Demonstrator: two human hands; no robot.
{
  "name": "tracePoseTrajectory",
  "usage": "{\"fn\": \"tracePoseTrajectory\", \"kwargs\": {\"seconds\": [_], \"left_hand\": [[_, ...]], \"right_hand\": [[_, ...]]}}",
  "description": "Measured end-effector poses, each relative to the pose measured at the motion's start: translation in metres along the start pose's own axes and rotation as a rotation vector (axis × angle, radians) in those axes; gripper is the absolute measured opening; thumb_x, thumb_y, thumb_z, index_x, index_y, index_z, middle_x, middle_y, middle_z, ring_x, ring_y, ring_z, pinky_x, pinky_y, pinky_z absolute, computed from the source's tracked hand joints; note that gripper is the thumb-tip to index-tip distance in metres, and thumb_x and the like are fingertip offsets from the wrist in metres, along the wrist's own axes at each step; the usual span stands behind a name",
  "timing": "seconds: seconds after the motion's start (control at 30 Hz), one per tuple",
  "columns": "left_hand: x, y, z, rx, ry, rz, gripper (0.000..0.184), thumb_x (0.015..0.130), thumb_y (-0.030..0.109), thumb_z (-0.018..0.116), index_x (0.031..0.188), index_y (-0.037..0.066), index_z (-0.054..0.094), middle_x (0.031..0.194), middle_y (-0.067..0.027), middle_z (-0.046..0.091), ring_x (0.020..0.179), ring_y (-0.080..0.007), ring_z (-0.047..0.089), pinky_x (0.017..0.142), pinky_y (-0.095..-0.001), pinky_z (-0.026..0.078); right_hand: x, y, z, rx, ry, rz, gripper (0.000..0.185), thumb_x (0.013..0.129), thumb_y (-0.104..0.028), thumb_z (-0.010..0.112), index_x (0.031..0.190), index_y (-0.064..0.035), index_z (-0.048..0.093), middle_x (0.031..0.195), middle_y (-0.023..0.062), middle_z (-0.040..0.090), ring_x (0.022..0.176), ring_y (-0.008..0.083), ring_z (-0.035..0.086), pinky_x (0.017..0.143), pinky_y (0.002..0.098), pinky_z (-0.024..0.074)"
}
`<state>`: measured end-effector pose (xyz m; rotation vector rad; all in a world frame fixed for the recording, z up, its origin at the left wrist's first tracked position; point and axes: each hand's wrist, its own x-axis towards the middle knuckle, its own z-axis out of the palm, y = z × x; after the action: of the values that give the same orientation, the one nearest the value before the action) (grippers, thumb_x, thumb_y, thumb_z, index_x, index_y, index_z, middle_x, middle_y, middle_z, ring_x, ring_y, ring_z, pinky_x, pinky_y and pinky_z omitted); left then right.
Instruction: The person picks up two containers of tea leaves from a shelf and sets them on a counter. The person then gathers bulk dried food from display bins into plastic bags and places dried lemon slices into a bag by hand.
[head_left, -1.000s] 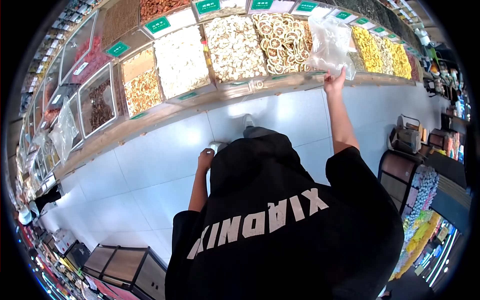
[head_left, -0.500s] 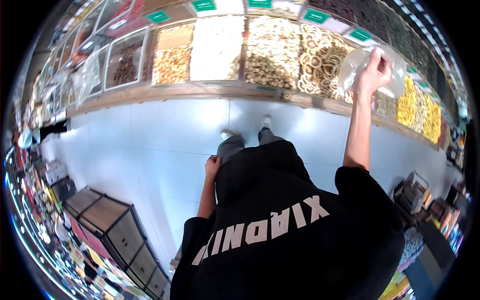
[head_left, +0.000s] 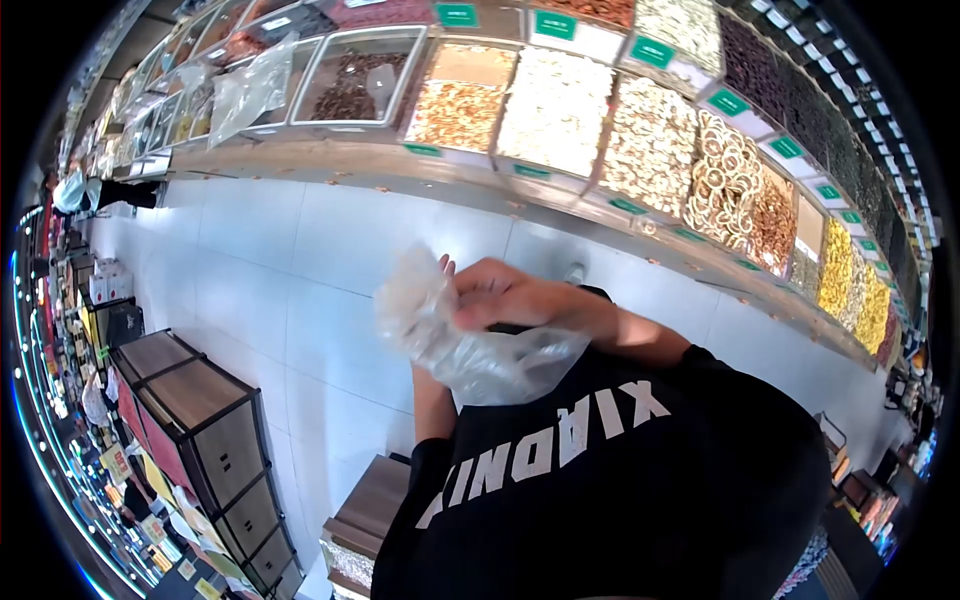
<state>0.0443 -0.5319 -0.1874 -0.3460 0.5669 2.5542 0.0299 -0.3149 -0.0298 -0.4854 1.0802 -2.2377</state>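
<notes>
Right hand (head_left: 495,292) gripping clear plastic bag (head_left: 510,368), over the front of the shirt (head_left: 640,480).
Fingers curled on the bag's upper part, rest hanging below; blurred there. Left hand (head_left: 447,265) mostly hidden behind bag, can't tell its grip. Bag is well apart from the dried-goods bins (head_left: 555,110) ahead. Dark-framed cabinet (head_left: 228,440) on the floor (head_left: 240,250), off to the left.
</notes>
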Motion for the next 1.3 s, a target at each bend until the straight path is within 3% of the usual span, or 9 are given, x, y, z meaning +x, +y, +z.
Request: {"fn": "tracePoseTrajectory", "kwargs": {"seconds": [0.2, 0.23, 0.43, 0.6, 0.8, 0.9, 1.03, 1.17, 1.3], "left_hand": [[-0.033, 0.105, -0.121, 0.346, 0.321, 0.137, 0.072, 0.101, 0.055, 0.047, 0.151, 0.003, 0.038, 0.146, -0.0146, 0.050, 0.134, -0.0303, 0.048, 0.113, -0.0464, 0.039], [-0.034, 0.113, -0.109, 0.505, 0.446, 0.202, 0.058, 0.098, 0.042, 0.062, 0.139, 0.001, 0.053, 0.127, -0.0105, 0.063, 0.114, -0.0238, 0.060, 0.099, -0.0393, 0.049], [0.018, 0.179, -0.062, 1.013, 0.377, 0.143, 0.022, 0.091, 0.021, 0.074, 0.099, 0.001, 0.070, 0.085, 0.0008, 0.067, 0.075, -0.0084, 0.060, 0.064, -0.0250, 0.045], [0.152, 0.195, 0.007, 1.093, 0.091, 0.197, 0.039, 0.088, 0.010, 0.077, 0.122, -0.002, 0.060, 0.089, -0.0018, 0.065, 0.079, -0.0087, 0.060, 0.069, -0.0240, 0.048], [0.292, 0.172, 0.084, 1.117, -0.088, 0.456, 0.039, 0.086, 0.007, 0.078, 0.120, 0.004, 0.059, 0.093, -0.0070, 0.066, 0.087, -0.0138, 0.065, 0.075, -0.0268, 0.054], [0.312, 0.184, 0.063, 1.354, -0.207, 0.467, 0.016, 0.087, 0.014, 0.078, 0.086, 0.001, 0.068, 0.087, -0.0097, 0.068, 0.083, -0.0150, 0.067, 0.072, -0.0306, 0.054], [0.281, 0.219, -0.003, 1.830, -0.096, 0.317, 0.029, 0.090, 0.024, 0.074, 0.081, -0.003, 0.069, 0.084, -0.0187, 0.071, 0.077, -0.0284, 0.070, 0.074, -0.0377, 0.055], [0.223, 0.261, -0.160, 1.931, 0.215, -0.064, 0.043, 0.093, 0.036, 0.064, 0.075, -0.003, 0.067, 0.080, -0.0257, 0.066, 0.080, -0.0441, 0.065, 0.073, -0.0489, 0.051], [0.147, 0.292, -0.239, 1.859, 0.500, -0.271, 0.039, 0.088, 0.038, 0.064, 0.083, 0.000, 0.073, 0.081, -0.0218, 0.070, 0.081, -0.0409, 0.069, 0.077, -0.0471, 0.054]], "right_hand": [[0.048, -0.003, -0.078, -0.783, 0.071, 0.048, 0.014, 0.095, -0.014, 0.061, 0.087, -0.0015, 0.061, 0.079, 0.0007, 0.057, 0.080, 0.0075, 0.050, 0.074, 0.0283, 0.0435], [0.048, -0.010, -0.084, -0.845, 0.133, 0.111, 0.013, 0.094, -0.012, 0.060, 0.087, -0.0017, 0.060, 0.079, 0.0019, 0.057, 0.079, 0.0086, 0.050, 0.073, 0.0288, 0.0438], [0.023, -0.026, -0.123, -1.103, 0.610, 0.285, 0.013, 0.096, -0.011, 0.057, 0.094, -0.0003, 0.063, 0.079, 0.0053, 0.063, 0.072, 0.0117, 0.056, 0.067, 0.0313, 0.0478], [0.002, -0.059, -0.148, -1.126, 1.291, 0.295, 0.023, 0.100, -0.020, 0.056, 0.098, 0.0015, 0.065, 0.080, 0.0113, 0.068, 0.065, 0.0170, 0.061, 0.060, 0.0332, 0.0495], [-0.030, -0.083, -0.253, -1.520, 1.658, 0.449, 0.030, 0.098, -0.027, 0.058, 0.099, 0.0019, 0.066, 0.089, 0.0262, 0.069, 0.085, 0.0436, 0.068, 0.078, 0.0472, 0.0532], [-0.014, -0.085, -0.293, -1.629, 1.740, 0.663, 0.030, 0.097, -0.028, 0.055, 0.097, 0.0013, 0.064, 0.093, 0.0293, 0.068, 0.091, 0.0462, 0.067, 0.083, 0.0528, 0.0519], [0.043, -0.087, -0.327, -1.655, 1.878, 0.960, 0.056, 0.090, -0.038, 0.063, 0.123, 0.0044, 0.047, 0.122, 0.0262, 0.059, 0.112, 0.0444, 0.062, 0.092, 0.0542, 0.0510], [0.159, -0.090, -0.312, -2.023, 1.635, 0.437, 0.051, 0.086, -0.031, 0.073, 0.118, 0.0025, 0.050, 0.110, 0.0231, 0.060, 0.103, 0.0415, 0.061, 0.088, 0.0522, 0.0494], [0.304, -0.033, -0.306, -1.693, 1.233, -0.116, 0.049, 0.082, -0.018, 0.076, 0.120, 0.0029, 0.053, 0.107, 0.0259, 0.058, 0.103, 0.0433, 0.057, 0.091, 0.0490, 0.0462]]}}
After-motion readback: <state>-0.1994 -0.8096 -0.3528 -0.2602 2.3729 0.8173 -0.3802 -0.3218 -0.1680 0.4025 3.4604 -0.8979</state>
